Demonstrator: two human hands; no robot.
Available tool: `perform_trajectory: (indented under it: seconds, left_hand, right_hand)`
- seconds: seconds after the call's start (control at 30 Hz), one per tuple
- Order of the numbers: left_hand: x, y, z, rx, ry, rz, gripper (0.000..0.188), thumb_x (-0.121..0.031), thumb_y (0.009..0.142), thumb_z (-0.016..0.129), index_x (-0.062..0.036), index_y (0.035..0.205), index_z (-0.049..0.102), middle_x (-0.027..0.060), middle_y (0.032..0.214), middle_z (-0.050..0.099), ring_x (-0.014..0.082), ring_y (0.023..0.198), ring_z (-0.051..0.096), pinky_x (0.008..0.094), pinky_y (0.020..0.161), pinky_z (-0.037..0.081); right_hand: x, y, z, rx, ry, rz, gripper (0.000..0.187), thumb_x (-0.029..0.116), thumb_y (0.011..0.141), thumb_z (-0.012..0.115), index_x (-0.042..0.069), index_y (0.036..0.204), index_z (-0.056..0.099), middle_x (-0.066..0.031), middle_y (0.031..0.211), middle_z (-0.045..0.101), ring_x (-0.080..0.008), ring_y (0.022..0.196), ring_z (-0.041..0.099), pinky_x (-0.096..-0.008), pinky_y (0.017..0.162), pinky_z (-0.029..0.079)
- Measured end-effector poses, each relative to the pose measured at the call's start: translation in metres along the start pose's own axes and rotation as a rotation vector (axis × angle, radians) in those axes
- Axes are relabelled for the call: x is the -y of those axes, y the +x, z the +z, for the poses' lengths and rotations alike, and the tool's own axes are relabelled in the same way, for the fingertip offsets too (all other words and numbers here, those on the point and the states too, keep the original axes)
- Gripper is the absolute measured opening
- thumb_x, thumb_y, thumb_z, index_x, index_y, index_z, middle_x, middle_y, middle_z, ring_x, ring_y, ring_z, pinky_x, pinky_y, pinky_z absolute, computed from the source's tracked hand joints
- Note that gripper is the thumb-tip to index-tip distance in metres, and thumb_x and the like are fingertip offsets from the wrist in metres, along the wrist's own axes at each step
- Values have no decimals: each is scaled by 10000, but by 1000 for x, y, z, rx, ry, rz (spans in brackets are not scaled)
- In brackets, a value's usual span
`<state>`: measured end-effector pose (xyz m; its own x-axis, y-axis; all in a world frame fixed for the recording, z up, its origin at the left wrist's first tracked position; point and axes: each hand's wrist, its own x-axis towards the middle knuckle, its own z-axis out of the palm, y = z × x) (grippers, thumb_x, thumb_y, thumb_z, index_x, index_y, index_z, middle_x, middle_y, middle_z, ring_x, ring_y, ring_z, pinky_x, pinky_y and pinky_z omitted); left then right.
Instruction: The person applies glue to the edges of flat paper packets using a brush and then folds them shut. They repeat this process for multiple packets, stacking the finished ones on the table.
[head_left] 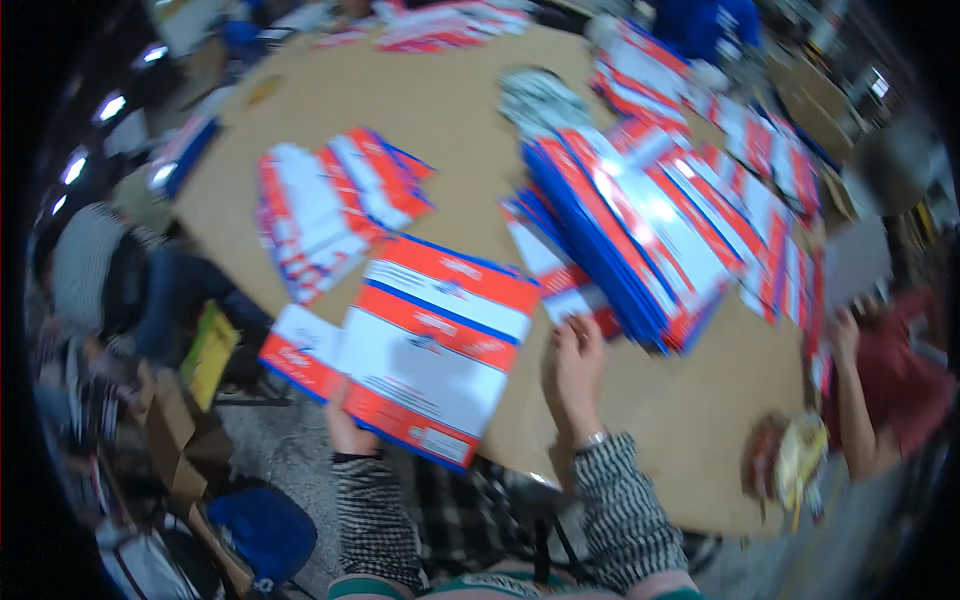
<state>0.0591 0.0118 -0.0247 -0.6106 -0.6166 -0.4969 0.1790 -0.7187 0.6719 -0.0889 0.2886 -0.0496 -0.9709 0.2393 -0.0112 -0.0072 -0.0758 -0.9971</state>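
Note:
My left hand grips the lower left edge of a flat printed cardboard box in red, white and blue, tilted up over the near table edge. A smaller flap or second piece sticks out at its left side. To the right, my right hand has its fingers curled together by the lower corner of another flat box. Whether they pinch that corner is hard to make out. Right beside it leans a thick pile of the same flat boxes, with blue edges.
Two fanned groups of flat boxes lie left on the brown table. More heaps line the right side. A pale crumpled bundle sits behind the pile; a plastic bag lies at right. A person in red stands there; another person is left.

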Motion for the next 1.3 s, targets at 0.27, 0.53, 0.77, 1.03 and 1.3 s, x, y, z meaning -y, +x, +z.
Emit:
perform_trajectory:
  seconds: [0.27,0.53,0.77,1.03,1.3]
  left_hand:
    - [-4,-11,-10,-16,-77,-3,434,-133,858,559,-2,1254,439,164,1200,554,320,1083,555,471,936,449]
    - [2,-4,0,-6,-4,-29,416,-175,835,598,21,1188,496,151,1143,585,290,1032,579,418,915,461]
    - [6,6,-1,26,37,-97,458,-162,844,611,7,1239,452,150,1186,564,297,1071,560,453,928,454]
    - [4,5,18,78,176,-148,478,-140,849,616,17,1260,427,152,1205,550,285,1073,557,434,928,458]
    - [1,46,15,66,359,-157,377,-91,813,648,56,1131,509,158,1060,610,274,918,626,379,825,517]
  right_hand:
    - [28,2,-10,547,-1145,-500,546,333,921,455,9,1355,386,-173,1421,360,-322,1353,260,-475,1118,118]
    - [43,19,-26,665,-1213,-372,591,430,946,359,101,1432,288,-109,1478,294,-267,1390,199,-454,1124,113]
    - [40,50,-73,754,-1151,-411,554,426,954,348,98,1400,348,-72,1484,287,-224,1394,190,-404,1143,105]
    - [34,66,-94,806,-1084,-417,497,389,969,341,104,1372,402,-79,1458,336,-241,1384,217,-399,1140,138]
    - [33,74,-101,750,-1093,-499,425,303,968,359,86,1313,477,-103,1411,404,-264,1346,301,-386,1123,203]
